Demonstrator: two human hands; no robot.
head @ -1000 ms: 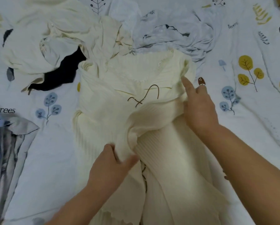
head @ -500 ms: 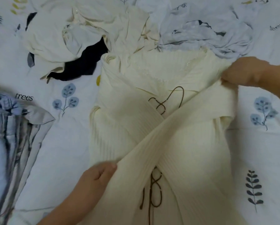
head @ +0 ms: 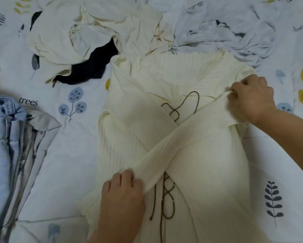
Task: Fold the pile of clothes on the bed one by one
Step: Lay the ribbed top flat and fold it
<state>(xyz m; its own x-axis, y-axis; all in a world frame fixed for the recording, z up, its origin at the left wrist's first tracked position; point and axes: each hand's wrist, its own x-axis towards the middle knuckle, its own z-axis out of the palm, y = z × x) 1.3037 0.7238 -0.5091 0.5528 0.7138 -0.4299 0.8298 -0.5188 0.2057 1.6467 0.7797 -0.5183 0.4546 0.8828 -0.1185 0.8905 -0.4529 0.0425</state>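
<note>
A cream ribbed sweater [head: 138, 120] lies flat at the centre of the bed [head: 68, 172], neckline toward the far side. Its two sleeves are folded across the body and cross each other in an X over the chest. A brown lace-up cord [head: 166, 195] runs down the front of the sweater and shows above and below the crossing.

The left hand [head: 122, 192] rests at the lower left of the sweater, fingers curled over the cuff end of the sleeve that runs diagonally up to the right. The right hand [head: 252, 97] is at the sweater's right shoulder, fingers curled and pinching the ribbed fabric at the upper end of that same sleeve.

Beyond the neckline lies the unfolded pile: a crumpled cream garment [head: 59, 37], a black garment [head: 92, 67] partly under it, and a pale grey garment [head: 226, 35] to the right. At the left edge of the bed lies a blue and grey folded garment [head: 10, 141]. The bed sheet is white with printed leaves and the word "trees"
</note>
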